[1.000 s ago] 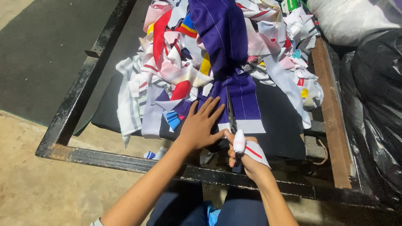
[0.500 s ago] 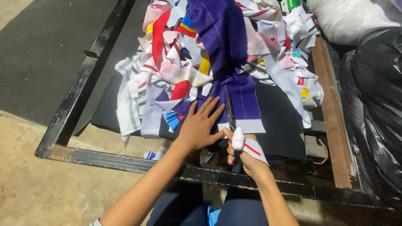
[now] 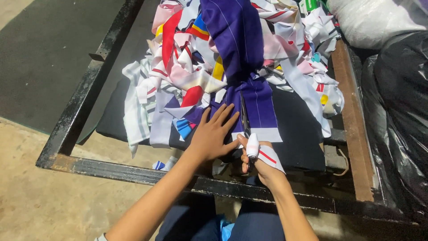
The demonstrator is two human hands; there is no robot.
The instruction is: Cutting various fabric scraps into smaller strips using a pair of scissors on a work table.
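Here, right hand [image 3: 258,158] scissors [image 3: 244,117] slice striped purple cloth [image 3: 254,100].

Before you sits a black metal frame [image 3: 84,105] holding a dark padded surface [image 3: 298,129]. A heap of coloured fabric scraps [image 3: 187,76] and a purple striped cloth [image 3: 240,49] lie on it.

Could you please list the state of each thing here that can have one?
Long purple pinstriped cloth strip: laid out lengthwise, partly slit up the middle.
Dark-bladed scissors: gripped, blades in the cloth.
Left hand: flat, fingers spread on the cloth.
Right hand: closed on the scissors.
Heap of multicoloured cloth scraps: loosely piled.
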